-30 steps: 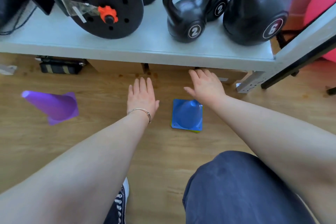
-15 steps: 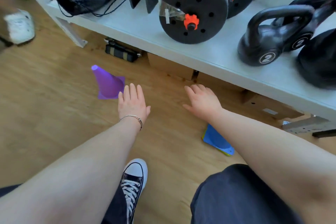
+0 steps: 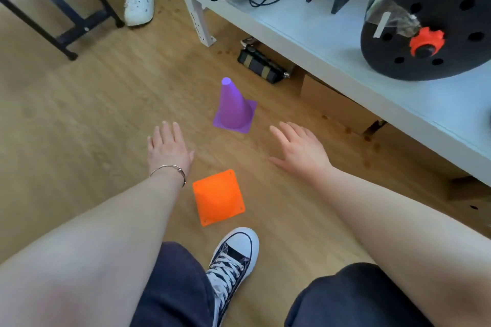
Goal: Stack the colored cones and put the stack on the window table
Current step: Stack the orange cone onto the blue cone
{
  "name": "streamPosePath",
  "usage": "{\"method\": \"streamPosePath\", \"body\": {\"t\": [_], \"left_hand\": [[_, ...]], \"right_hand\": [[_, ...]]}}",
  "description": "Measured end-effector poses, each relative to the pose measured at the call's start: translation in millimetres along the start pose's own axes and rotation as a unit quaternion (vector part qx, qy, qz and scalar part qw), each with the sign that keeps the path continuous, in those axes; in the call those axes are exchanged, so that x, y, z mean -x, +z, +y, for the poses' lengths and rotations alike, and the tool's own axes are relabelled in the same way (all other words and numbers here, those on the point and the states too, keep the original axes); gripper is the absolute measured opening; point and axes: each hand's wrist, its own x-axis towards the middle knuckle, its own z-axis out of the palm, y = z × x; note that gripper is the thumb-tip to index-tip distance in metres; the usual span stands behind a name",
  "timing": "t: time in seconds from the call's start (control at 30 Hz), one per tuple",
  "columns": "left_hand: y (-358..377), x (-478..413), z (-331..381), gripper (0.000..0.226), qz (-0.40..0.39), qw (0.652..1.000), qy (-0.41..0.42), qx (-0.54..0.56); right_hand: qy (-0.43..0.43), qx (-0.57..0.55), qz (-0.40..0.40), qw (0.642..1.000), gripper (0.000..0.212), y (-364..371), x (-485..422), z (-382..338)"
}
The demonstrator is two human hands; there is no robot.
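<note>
The purple cone (image 3: 234, 107) stands upright on the wooden floor (image 3: 79, 119), just ahead of and between the two hands, and the orange cone (image 3: 218, 197) stands nearer the body, just beside the left wrist and in front of the sneaker (image 3: 233, 255). Both look like thin moulded plastic: probably light, stiff enough to hold shape, a little smooth on the sides, and unlikely to break if dropped. The best hold is likely around the tapered body near the tip, or by pinching a corner of the square base. The left hand (image 3: 170, 148) is spread flat, fingers extended, holding nothing; the right hand (image 3: 301, 150) is likewise open and empty, so neither grip has closed on a cone. Compared with half a second ago, the view has swung left: the purple cone now sits centred ahead of the hands, the orange cone has come into sight, and the blue stack has left the frame. The white surface (image 3: 318, 34) carrying the weight plate (image 3: 430, 26) has shifted to the right edge, though whether that is the window table I cannot tell.
</note>
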Motion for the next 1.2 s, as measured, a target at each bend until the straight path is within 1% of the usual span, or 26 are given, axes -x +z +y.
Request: {"method": "streamPosePath", "body": {"t": [0.07, 0.1, 0.17, 0.23, 0.27, 0.33, 0.47, 0.53, 0.63, 0.7, 0.77, 0.87, 1.0, 1.1, 1.2], "left_hand": [[10, 9, -24, 0.085, -0.046, 0.998, -0.024, 0.025], [18, 17, -35, 0.086, -0.079, 0.996, -0.022, 0.026], [33, 33, -53, 0.087, -0.164, 0.986, -0.007, 0.012], [47, 46, -62, 0.086, -0.248, 0.969, 0.006, 0.015], [52, 50, -62, 0.085, -0.277, 0.961, 0.013, 0.023], [58, 56, -53, 0.084, -0.302, 0.952, 0.021, 0.045], [69, 67, -35, 0.080, -0.294, 0.949, -0.002, 0.112], [75, 73, -29, 0.076, -0.288, 0.950, -0.014, 0.122], [82, 79, -22, 0.070, -0.279, 0.952, -0.033, 0.117], [87, 81, -18, 0.067, -0.273, 0.952, -0.039, 0.129], [90, 80, -12, 0.064, -0.264, 0.953, -0.038, 0.142], [89, 76, -2, 0.067, -0.247, 0.954, -0.024, 0.170], [73, 66, 16, 0.068, -0.235, 0.950, 0.011, 0.205], [53, 60, 30, 0.068, -0.215, 0.947, 0.049, 0.233], [33, 59, 47, 0.070, -0.196, 0.945, 0.075, 0.250]], "right_hand": [[-0.034, -0.010, -0.012, 0.999, 0.085, 9, -11, -10], [-0.057, -0.017, -0.025, 0.998, 0.087, 14, -16, -15], [-0.110, -0.027, -0.067, 0.991, 0.090, 24, -23, -25], [-0.156, -0.026, -0.119, 0.980, 0.092, 34, -29, -38], [-0.171, -0.024, -0.143, 0.974, 0.093, 40, -31, -45], [-0.187, -0.030, -0.179, 0.965, 0.093, 51, -36, -59], [-0.209, -0.021, -0.239, 0.948, 0.092, 68, -47, -83], [-0.219, -0.004, -0.259, 0.940, 0.090, 73, -49, -92], [-0.216, -0.001, -0.269, 0.938, 0.082, 77, -50, -102], [-0.200, -0.003, -0.272, 0.941, 0.074, 80, -49, -106], [-0.167, -0.029, -0.278, 0.945, 0.069, 80, -47, -105], [-0.112, -0.100, -0.286, 0.946, 0.073, 74, -44, -93], [-0.059, -0.180, -0.267, 0.945, 0.079, 64, -35, -60], [-0.021, -0.240, -0.236, 0.941, 0.079, 51, -19, -38], [0.001, -0.277, -0.193, 0.941, 0.078, 34, 0, -18]]}}
